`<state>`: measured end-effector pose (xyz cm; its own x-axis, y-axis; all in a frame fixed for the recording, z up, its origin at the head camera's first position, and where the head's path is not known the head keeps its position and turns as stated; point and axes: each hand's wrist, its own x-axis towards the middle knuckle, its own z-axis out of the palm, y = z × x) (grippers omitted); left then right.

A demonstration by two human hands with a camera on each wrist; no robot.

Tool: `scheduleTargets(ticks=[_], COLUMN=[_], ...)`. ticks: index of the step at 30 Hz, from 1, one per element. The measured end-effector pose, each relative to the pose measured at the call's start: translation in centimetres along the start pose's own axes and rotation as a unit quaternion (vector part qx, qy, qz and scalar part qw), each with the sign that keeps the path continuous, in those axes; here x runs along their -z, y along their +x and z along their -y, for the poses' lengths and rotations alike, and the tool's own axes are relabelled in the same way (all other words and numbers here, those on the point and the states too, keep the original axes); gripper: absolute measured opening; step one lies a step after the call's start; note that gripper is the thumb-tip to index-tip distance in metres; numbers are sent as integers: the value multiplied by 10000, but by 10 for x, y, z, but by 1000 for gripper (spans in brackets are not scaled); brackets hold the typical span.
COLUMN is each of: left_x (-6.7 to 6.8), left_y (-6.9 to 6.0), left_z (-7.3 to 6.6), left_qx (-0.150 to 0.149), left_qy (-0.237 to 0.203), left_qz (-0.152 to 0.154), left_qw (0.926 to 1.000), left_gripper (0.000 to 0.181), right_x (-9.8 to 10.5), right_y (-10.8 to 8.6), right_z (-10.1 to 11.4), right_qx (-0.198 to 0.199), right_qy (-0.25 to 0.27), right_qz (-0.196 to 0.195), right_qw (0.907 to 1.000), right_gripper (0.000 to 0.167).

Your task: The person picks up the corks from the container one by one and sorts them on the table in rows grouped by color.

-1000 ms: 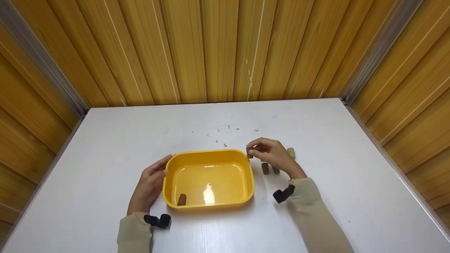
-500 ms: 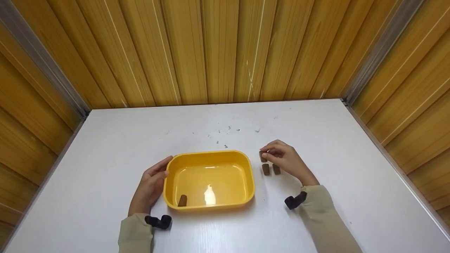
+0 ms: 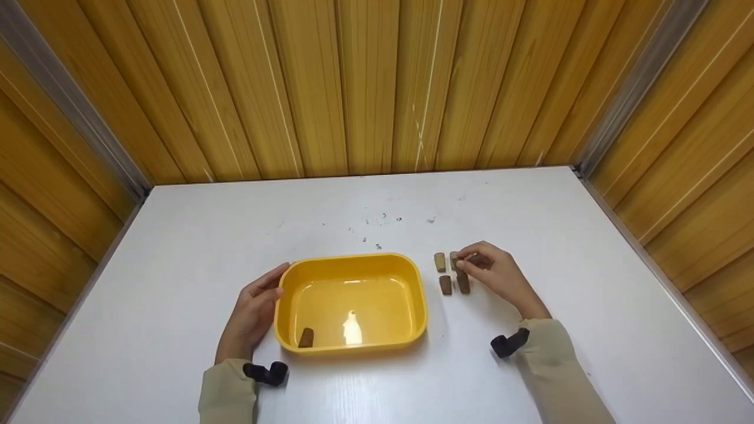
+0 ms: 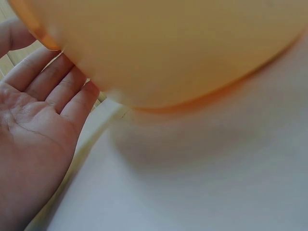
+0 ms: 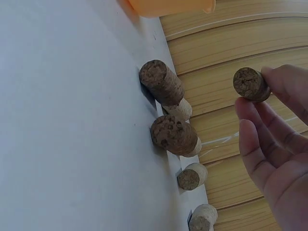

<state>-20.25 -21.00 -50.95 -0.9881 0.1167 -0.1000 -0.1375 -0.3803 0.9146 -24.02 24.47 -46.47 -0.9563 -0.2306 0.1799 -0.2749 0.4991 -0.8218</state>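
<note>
The fingers of my left hand [image 3: 250,315] lie nearly straight against the outer left wall of a yellow plastic box [image 3: 350,348], with the thumb at its rim. That hand's palm [image 4: 33,139] faces the left wrist camera. One brown cork [image 3: 306,338] stands in the box's near left corner. To the right of the box, my right hand [image 3: 492,274] pinches a brown cork [image 5: 248,84] between thumb and fingertips, above the table. Below it stand two brown corks [image 3: 446,285] in front and tan corks [image 3: 440,262] behind; the hand hides part of the group.
The white table [image 3: 353,388] has dark marks [image 3: 380,229] beyond the box. Wood-patterned panels [image 3: 365,88] enclose its back and sides. More tan corks [image 5: 190,177] stand in a row in the right wrist view.
My right hand has carried the pinched cork from the box's right rim rightward over the standing corks, uncovering a tan one. My left hand has stayed at the box.
</note>
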Motion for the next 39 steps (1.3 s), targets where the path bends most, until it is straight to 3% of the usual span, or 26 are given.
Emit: scheduleTargets(ticks=[14,23,31,39], left_x=[0,1,1,0], left_y=[-1,-1,-1,-2], left_z=[3,3,2,1], left_qx=[-78,-94,-109,-54], left_qy=[-21,-92,-95,47], left_qz=[-22,9,22,27], left_qw=[10000,9999,9999,10000], left_gripper=[54,53,53,55], right_x=[9,16,21,24], right_y=[-12,-19,-22,-23], right_z=[-14,-23,-29,-32], right_qx=[-175,-444,-883,-1074], right_qy=[29,-321,-447,-611], right_qz=[-160,-230,-12,159], right_qw=[9997,9982,9951,9922], right_gripper=[24,23,28,30])
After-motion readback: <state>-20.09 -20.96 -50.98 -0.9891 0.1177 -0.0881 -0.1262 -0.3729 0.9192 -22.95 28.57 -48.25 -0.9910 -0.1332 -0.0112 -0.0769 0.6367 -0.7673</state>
